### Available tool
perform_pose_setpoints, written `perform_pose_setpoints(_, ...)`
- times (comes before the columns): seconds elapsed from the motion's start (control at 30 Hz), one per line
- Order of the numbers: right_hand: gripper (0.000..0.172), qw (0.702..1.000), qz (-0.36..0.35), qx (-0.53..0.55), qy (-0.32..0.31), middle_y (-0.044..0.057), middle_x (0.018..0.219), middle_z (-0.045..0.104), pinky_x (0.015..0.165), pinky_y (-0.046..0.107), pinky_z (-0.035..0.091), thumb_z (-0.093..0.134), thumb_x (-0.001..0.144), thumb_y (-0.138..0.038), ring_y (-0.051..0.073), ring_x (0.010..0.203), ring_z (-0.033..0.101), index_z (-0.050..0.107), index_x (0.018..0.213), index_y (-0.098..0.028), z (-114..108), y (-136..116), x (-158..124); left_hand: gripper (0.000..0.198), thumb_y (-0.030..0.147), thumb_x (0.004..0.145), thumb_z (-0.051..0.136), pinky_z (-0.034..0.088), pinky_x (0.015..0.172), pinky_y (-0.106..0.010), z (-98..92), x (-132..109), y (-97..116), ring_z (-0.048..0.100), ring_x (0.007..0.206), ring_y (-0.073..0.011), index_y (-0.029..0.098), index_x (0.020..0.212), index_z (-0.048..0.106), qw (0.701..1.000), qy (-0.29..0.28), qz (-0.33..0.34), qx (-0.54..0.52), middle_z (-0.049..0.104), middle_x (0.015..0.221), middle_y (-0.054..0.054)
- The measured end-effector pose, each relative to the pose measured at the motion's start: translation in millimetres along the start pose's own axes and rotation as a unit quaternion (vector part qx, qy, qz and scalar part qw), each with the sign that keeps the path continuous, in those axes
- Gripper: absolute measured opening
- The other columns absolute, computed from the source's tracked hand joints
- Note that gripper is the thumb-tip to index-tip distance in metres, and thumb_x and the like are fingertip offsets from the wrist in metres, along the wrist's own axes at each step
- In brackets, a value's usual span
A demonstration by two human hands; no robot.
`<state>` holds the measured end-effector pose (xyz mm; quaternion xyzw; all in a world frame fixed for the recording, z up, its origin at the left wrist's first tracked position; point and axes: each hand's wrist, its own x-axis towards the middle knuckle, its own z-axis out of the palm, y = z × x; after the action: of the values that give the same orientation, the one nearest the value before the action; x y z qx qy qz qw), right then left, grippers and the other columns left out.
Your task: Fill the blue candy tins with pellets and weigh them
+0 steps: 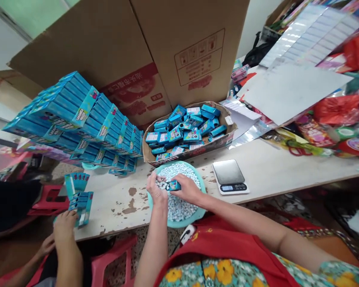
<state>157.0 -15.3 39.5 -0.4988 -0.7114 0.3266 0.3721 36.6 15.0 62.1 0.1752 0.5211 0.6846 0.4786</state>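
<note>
Over a mint-green basin (201, 213) of small pale candies (179, 209), both of my hands work close together. My right hand (187, 190) grips a small blue candy box (174, 185) between thumb and fingers, tipped on its side. Cupped beside it, my left hand (157, 190) holds several pale candies against the box's end. Whether candies are passing into the box is too small to tell. Just behind the basin, a cut-down cardboard tray (194, 153) holds many more blue boxes (192, 134) lying in a jumble.
Tall stacks of blue display cartons (86, 115) stand at the left. A digital scale (229, 173) lies to the right. Large cardboard (155, 48) rises behind. Papers (299, 87) and bagged goods cover the far right. Another person's hand (66, 221) touches blue cartons (82, 205) at left.
</note>
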Motion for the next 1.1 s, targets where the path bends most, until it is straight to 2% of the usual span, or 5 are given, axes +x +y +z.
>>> perform_pose_setpoints(0.2,0.03,0.999,0.016,-0.012,0.035,0.005,0.093,0.061,0.081,0.032,0.045,0.074,0.068,-0.016,0.021,0.091,0.056,0.06,0.095,-0.018,30,-18,-4,0.029,0.041,0.068,0.068,0.043,0.058,-0.028,-15.8,9,13,0.057,0.051,-0.0139,0.018,0.072,0.05,0.999,-0.03,-0.025,0.032,0.043,0.047,0.008)
perform_pose_setpoints(0.33,0.03,0.999,0.011,-0.014,0.043,0.004,0.092,0.06,0.08,0.032,0.045,0.073,0.068,-0.015,0.021,0.091,0.056,0.06,0.096,-0.018,35,-18,-8,0.028,0.038,0.069,0.067,0.041,0.056,-0.025,-18.7,7,12,0.053,0.048,-0.0103,0.018,0.069,0.048,0.998,-0.052,0.006,0.045,0.042,0.049,0.008)
perform_pose_setpoints(0.57,0.03,1.0,0.006,-0.001,0.025,0.004,0.093,0.06,0.08,0.032,0.045,0.073,0.069,-0.018,0.021,0.091,0.056,0.06,0.096,-0.019,17,0,-9,0.028,0.044,0.075,0.061,0.045,0.054,-0.028,-6.6,-7,1,0.031,0.032,-0.0058,0.018,0.073,0.051,0.999,-0.015,-0.015,0.03,0.032,0.038,0.012)
perform_pose_setpoints(0.9,0.029,0.999,-0.032,0.016,-0.019,0.005,0.094,0.062,0.08,0.032,0.044,0.072,0.068,-0.019,0.022,0.093,0.056,0.062,0.096,-0.018,-15,21,-16,0.029,0.046,0.075,0.059,0.046,0.059,-0.03,12.2,-34,-20,0.041,0.041,-0.0084,0.019,0.076,0.05,0.997,0.022,0.051,0.059,0.037,0.046,0.009)
perform_pose_setpoints(1.1,0.026,0.999,-0.022,0.037,-0.019,0.004,0.09,0.062,0.078,0.031,0.044,0.071,0.067,-0.018,0.021,0.089,0.057,0.064,0.092,-0.019,-16,19,-16,0.035,0.054,0.074,0.058,0.036,0.049,-0.023,9.2,-36,-9,0.034,0.039,-0.0069,0.02,0.076,0.05,0.998,-0.024,0.027,0.043,0.032,0.046,0.009)
